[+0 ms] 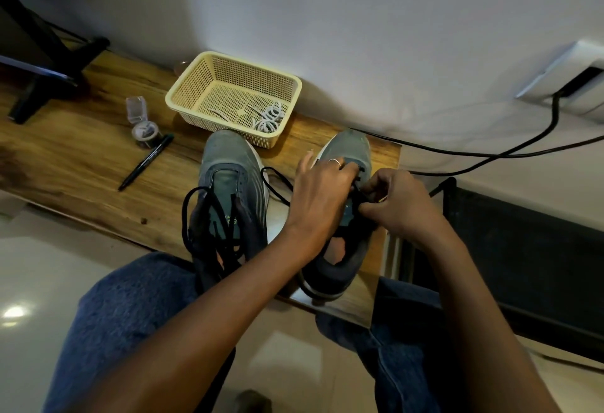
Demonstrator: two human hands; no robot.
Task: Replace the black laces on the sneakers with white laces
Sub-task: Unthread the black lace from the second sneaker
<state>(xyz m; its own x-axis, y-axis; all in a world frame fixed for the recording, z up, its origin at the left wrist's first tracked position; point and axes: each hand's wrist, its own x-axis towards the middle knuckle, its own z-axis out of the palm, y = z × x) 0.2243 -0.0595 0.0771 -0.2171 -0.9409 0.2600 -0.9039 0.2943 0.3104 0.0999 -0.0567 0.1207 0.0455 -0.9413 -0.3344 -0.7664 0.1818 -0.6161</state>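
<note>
Wooden table [81,151]: basket [183,92] with white laces [269,118].

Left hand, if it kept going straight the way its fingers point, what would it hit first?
Probably the toe of the right sneaker, since the left hand already rests on that shoe with fingers aimed forward. Beyond it lies the wall; depth is unclear.

Wooden shelf [81,151] in front of me w/ a black marker [146,162] lying diagonal — just beyond its tip a small clear jar [146,130], flip lid up. Dark stand [49,63] at far left. Black cable [523,148] runs along the white wall to an outlet [572,82] — upper right.
</note>
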